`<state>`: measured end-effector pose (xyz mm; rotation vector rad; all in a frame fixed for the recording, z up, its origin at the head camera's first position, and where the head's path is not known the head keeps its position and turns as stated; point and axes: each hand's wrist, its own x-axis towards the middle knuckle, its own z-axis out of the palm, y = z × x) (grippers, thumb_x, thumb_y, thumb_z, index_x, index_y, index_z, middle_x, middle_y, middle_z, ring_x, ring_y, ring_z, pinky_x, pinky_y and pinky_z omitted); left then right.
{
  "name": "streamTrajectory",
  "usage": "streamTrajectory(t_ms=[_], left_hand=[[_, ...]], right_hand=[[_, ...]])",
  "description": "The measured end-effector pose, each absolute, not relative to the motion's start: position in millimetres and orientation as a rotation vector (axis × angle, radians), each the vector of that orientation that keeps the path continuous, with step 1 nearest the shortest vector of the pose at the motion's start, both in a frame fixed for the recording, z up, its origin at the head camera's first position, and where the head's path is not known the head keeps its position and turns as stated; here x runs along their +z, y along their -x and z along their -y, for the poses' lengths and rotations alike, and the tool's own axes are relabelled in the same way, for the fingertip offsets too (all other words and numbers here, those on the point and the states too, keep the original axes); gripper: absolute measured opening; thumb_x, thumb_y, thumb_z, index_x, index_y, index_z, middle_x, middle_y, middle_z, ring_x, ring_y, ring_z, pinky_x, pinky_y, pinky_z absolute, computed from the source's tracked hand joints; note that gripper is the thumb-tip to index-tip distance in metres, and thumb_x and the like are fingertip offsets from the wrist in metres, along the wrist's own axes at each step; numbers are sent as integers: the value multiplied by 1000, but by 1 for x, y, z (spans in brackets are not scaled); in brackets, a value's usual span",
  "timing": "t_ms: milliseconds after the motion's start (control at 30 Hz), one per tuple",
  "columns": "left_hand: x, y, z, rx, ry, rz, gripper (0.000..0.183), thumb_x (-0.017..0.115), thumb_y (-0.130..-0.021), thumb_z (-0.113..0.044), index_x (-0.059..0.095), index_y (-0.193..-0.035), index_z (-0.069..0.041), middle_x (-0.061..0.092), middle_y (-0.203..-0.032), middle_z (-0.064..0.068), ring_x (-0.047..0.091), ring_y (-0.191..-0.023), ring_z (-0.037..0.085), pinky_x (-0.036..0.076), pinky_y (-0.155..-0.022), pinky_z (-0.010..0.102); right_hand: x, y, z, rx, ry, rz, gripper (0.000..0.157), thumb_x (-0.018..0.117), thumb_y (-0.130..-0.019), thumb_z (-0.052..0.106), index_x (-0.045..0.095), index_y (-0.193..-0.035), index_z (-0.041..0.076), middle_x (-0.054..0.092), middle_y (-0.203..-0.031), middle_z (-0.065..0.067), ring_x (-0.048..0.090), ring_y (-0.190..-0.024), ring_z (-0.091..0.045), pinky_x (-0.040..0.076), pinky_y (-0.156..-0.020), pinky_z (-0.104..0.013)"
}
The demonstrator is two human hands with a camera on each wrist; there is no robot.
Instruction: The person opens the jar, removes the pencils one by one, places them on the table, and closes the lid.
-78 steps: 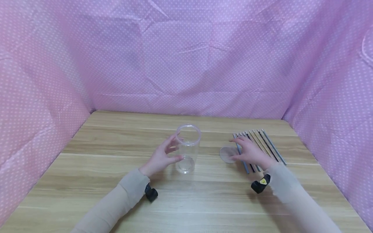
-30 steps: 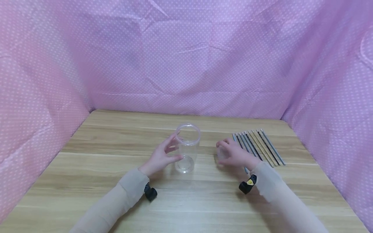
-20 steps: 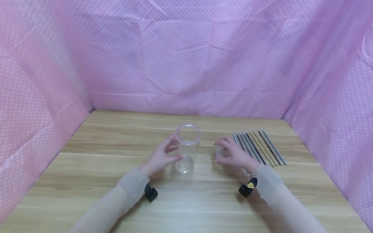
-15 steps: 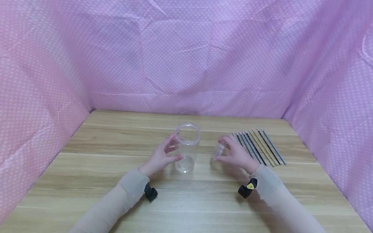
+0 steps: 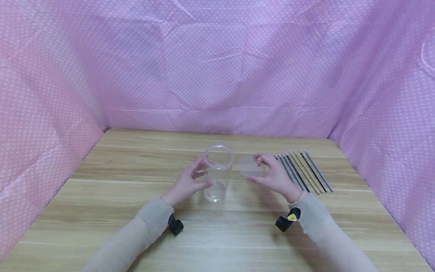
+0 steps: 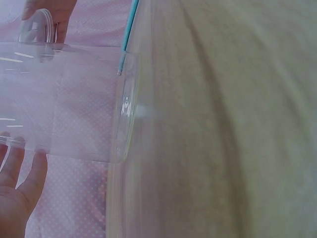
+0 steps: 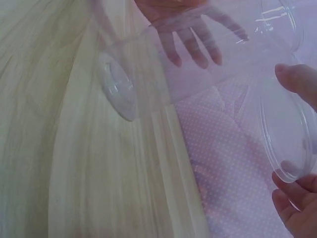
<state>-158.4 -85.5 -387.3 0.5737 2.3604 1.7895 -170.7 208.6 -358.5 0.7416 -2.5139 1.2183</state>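
Observation:
A tall clear plastic cup (image 5: 221, 174) stands upright near the middle of the wooden table. My left hand (image 5: 187, 185) rests against its left side, thumb toward the front; the fingers (image 7: 192, 47) look straight and spread through the clear wall in the right wrist view. To the right of the cup, my right hand (image 5: 276, 182) pinches a clear round lid (image 5: 247, 167) between thumb and fingers at its edge. The lid is tilted, raised off the table and apart from the cup. In the right wrist view the lid (image 7: 285, 126) shows its raised rim.
Several slim pencils (image 5: 306, 172), blue, black and gold-coloured, lie side by side at the right, partly behind my right hand. Pink dotted cloth (image 5: 217, 75) hangs around the table's (image 5: 136, 162) back and sides.
My right hand has taken hold of the lid, lifted it from the table beside the pencils, turned it and brought it left toward the cup. The left hand and cup have stayed put.

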Motion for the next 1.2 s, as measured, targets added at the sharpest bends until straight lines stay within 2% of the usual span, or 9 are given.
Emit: streamTrajectory(t_ms=[100, 200, 267, 333, 400, 467, 600, 933, 1200], left_hand=[[-388, 158, 85, 1791, -571, -2359, 90, 77, -78, -16, 25, -150, -25, 46, -138, 16, 50, -124, 40, 44, -104, 49], [-388, 158, 85, 1800, -571, -2351, 90, 77, -77, -16, 25, -150, -25, 46, -138, 16, 49, -124, 41, 45, -103, 49], [-389, 158, 86, 1805, -575, -2344, 90, 77, -77, -16, 25, -150, -24, 46, -138, 17, 48, -124, 42, 44, -103, 50], [-389, 158, 86, 1812, -576, -2337, 90, 77, -77, -15, 25, -150, -24, 45, -138, 16, 48, -125, 43, 44, -104, 50], [-389, 158, 86, 1817, -579, -2331, 90, 77, -77, -14, 25, -150, -26, 45, -139, 16, 47, -125, 43, 43, -105, 50], [-389, 158, 86, 1820, -581, -2334, 90, 77, -77, -12, 25, -150, -25, 46, -138, 16, 48, -124, 43, 43, -105, 49], [-389, 159, 86, 1840, -581, -2336, 90, 75, -78, -8, 25, -150, -24, 47, -136, 16, 49, -124, 41, 44, -104, 48], [-388, 160, 86, 1847, -594, -2319, 90, 76, -77, -9, 24, -150, -19, 47, -137, 16, 48, -124, 42, 42, -106, 49], [-385, 158, 85, 1806, -579, -2339, 89, 76, -79, -14, 25, -150, -27, 47, -138, 14, 49, -125, 39, 44, -104, 50]], right_hand=[[-354, 169, -206, 1300, -752, 2494, 42, 82, -68, 0, 43, -82, 2, 58, -118, -22, 54, -113, -37, 46, -101, -52], [-349, 167, -203, 1367, -762, 2470, 38, 79, -69, -4, 46, -87, -2, 56, -120, -23, 52, -116, -37, 43, -107, -41], [-345, 165, -199, 1391, -781, 2442, 37, 78, -70, -6, 50, -95, -5, 55, -122, -24, 51, -118, -37, 41, -109, -32], [-340, 163, -196, 1367, -804, 2424, 40, 77, -71, -5, 54, -105, -6, 54, -123, -23, 50, -118, -35, 41, -109, -30], [-334, 162, -192, 1322, -825, 2418, 45, 75, -74, -2, 56, -115, -4, 53, -125, -21, 49, -118, -32, 42, -108, -35], [-329, 160, -189, 1271, -843, 2420, 48, 74, -76, 2, 58, -121, 0, 52, -128, -18, 48, -119, -31, 41, -106, -46], [-321, 159, -183, 1232, -861, 2409, 48, 73, -78, 6, 60, -124, 4, 49, -129, -18, 46, -120, -32, 37, -104, -55], [-317, 162, -182, 1328, -842, 2340, 47, 75, -75, 1, 61, -120, 2, 49, -128, -18, 43, -121, -30, 34, -105, -52], [-310, 164, -178, 1317, -837, 2321, 47, 76, -73, 2, 62, -118, 2, 50, -128, -18, 43, -121, -28, 36, -104, -50]])
